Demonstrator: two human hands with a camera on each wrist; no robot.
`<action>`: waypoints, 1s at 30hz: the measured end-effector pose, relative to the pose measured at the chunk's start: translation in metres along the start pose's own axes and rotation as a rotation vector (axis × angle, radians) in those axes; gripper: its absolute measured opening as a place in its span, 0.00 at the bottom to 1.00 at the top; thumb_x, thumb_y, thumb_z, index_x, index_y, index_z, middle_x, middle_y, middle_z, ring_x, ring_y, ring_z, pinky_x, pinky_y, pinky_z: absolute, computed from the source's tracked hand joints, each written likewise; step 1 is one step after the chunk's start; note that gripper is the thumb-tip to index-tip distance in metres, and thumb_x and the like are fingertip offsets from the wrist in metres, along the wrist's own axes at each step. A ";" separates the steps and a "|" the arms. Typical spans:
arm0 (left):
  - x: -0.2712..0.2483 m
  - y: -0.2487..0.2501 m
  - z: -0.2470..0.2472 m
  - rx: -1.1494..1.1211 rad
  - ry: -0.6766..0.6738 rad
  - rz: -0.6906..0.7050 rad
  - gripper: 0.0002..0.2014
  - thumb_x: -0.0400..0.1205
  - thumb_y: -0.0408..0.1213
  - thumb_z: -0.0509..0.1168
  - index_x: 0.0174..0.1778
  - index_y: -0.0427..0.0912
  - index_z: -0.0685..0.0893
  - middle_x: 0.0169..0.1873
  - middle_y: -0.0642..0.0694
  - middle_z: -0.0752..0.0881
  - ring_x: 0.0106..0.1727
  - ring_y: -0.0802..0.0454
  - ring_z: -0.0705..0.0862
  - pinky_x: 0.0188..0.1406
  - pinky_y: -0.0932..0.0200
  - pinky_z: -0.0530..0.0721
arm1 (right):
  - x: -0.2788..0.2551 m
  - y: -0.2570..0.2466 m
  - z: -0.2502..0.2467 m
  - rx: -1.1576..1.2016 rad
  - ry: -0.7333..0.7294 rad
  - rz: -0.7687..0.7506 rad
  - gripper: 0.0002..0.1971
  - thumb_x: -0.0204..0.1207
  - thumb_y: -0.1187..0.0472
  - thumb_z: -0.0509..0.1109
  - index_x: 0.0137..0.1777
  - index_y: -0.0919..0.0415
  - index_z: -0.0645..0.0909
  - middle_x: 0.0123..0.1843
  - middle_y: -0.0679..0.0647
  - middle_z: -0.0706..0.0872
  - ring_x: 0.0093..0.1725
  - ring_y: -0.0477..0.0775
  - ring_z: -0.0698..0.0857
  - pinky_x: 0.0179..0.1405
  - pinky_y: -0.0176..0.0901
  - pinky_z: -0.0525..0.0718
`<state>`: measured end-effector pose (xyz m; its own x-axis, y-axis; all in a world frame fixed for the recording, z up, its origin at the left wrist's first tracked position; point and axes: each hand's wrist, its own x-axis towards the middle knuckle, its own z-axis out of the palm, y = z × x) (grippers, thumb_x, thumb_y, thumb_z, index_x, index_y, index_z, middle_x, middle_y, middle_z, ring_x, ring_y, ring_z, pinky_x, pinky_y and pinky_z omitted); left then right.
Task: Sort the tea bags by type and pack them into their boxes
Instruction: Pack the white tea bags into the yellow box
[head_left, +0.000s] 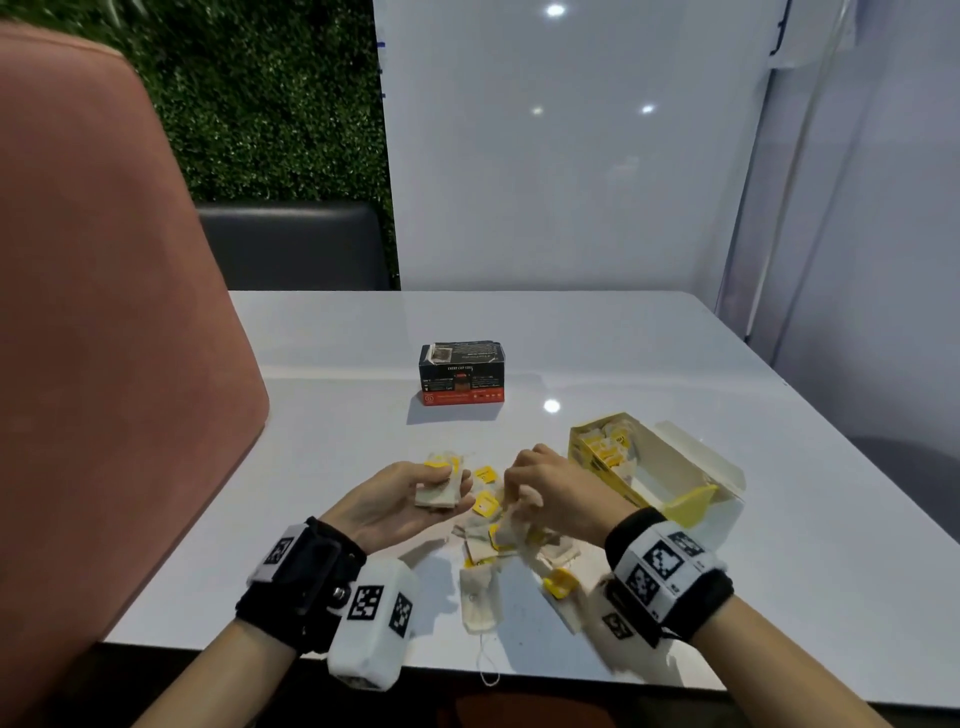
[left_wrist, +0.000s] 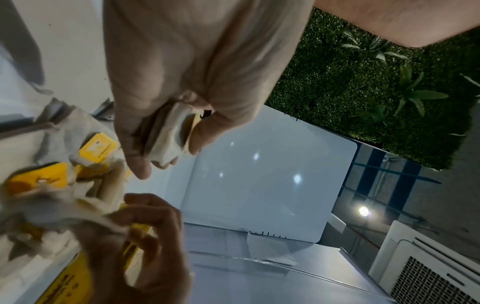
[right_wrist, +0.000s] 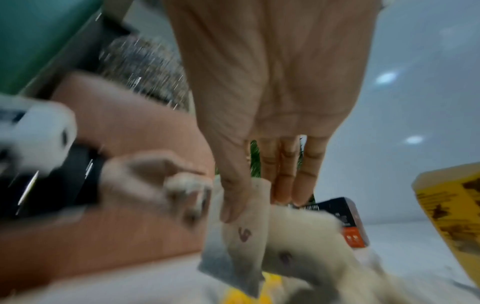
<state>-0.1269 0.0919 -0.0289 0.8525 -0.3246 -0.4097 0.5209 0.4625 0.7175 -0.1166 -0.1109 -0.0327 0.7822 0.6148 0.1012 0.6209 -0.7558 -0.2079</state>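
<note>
My left hand (head_left: 415, 493) holds a small stack of tea bags (head_left: 439, 491) between thumb and fingers, a yellow tag on top; the left wrist view shows the stack (left_wrist: 168, 135) gripped edge-on. My right hand (head_left: 540, 493) pinches one pale tea bag (right_wrist: 244, 242) above a loose pile of yellow-tagged tea bags (head_left: 498, 545) on the table. The open yellow box (head_left: 644, 467) to the right holds several yellow-tagged bags. A black and red box (head_left: 462, 374) stands shut behind the pile.
The white table (head_left: 675, 597) runs to a near edge under my wrists. A pink chair back (head_left: 104, 364) rises on the left. One tea bag (head_left: 480, 603) with a string lies near the front edge. A white panel stands behind the table.
</note>
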 end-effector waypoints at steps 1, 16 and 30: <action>0.001 0.000 0.001 0.004 0.010 0.003 0.07 0.84 0.30 0.57 0.53 0.30 0.76 0.43 0.35 0.82 0.48 0.45 0.82 0.48 0.47 0.87 | -0.001 0.002 -0.006 0.077 0.029 0.035 0.07 0.77 0.64 0.67 0.54 0.58 0.80 0.56 0.52 0.80 0.55 0.50 0.74 0.51 0.44 0.78; -0.002 -0.018 0.037 0.136 -0.128 -0.024 0.26 0.86 0.53 0.48 0.54 0.34 0.81 0.42 0.38 0.88 0.41 0.46 0.87 0.50 0.50 0.82 | 0.017 -0.030 -0.044 0.421 0.077 0.300 0.10 0.73 0.65 0.68 0.53 0.58 0.75 0.39 0.51 0.79 0.38 0.51 0.79 0.32 0.38 0.75; 0.007 -0.031 0.031 0.020 -0.146 -0.021 0.10 0.85 0.31 0.52 0.56 0.34 0.77 0.40 0.39 0.86 0.43 0.49 0.86 0.42 0.56 0.88 | 0.017 -0.022 -0.030 0.770 0.020 0.520 0.19 0.77 0.66 0.65 0.68 0.63 0.68 0.54 0.62 0.81 0.44 0.57 0.84 0.41 0.47 0.87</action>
<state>-0.1384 0.0501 -0.0363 0.8255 -0.4511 -0.3391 0.5359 0.4385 0.7214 -0.1155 -0.0910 0.0029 0.9577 0.2316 -0.1708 -0.0075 -0.5733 -0.8193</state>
